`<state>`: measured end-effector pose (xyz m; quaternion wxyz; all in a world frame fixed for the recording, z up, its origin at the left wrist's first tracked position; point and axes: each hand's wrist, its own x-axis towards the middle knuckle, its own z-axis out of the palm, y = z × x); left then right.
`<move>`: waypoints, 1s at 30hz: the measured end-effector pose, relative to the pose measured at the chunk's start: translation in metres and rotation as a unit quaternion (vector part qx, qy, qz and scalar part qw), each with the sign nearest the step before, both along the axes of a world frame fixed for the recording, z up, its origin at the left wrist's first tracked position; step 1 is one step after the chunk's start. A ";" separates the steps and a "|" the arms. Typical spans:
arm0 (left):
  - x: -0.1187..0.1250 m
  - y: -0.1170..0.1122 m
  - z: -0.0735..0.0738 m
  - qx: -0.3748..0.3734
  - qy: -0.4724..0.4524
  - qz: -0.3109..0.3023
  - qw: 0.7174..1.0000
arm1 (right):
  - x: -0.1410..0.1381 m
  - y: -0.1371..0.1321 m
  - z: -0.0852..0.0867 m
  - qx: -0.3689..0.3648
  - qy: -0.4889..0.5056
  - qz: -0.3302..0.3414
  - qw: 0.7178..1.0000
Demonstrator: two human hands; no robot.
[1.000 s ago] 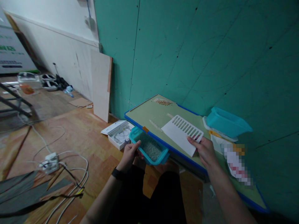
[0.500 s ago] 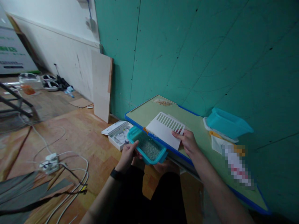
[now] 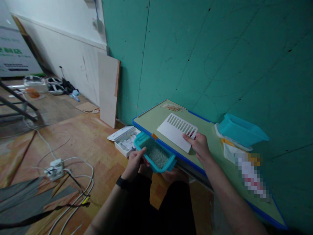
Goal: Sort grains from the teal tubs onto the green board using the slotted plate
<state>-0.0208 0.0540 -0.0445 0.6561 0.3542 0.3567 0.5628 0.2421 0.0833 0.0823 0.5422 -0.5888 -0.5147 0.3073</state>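
Note:
My left hand is closed on the near left rim of a turquoise plastic container, held just below the table's front edge. Pale grey granules lie inside it. In my right hand is a flat white scraper with a row of long slots, gripped by its right end over the green tabletop. A small orange piece sits on the blue table edge, above the container. At the far corner of the table lies a small pile of tan grains.
On the table's right stand a turquoise bin, a white cloth and a blurred-out packet. An open white box rests on the floor, left of the container. Cables and a power strip spread across the floor further left.
The white scraper has lifted and moved back from the table edge, in my right hand. White bits along that edge are gone from view. My left hand keeps its hold on the container.

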 end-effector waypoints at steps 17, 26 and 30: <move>0.000 0.002 0.011 -0.008 0.018 0.003 1.000 | -0.008 -0.007 0.009 -0.071 0.081 0.069 0.992; -0.001 0.002 0.010 -0.003 0.017 -0.009 1.000 | 0.069 -0.017 0.015 -0.042 0.041 -0.073 0.996; 0.002 0.002 0.009 0.001 0.021 -0.007 1.000 | 0.083 -0.022 0.006 -0.057 0.017 -0.072 0.996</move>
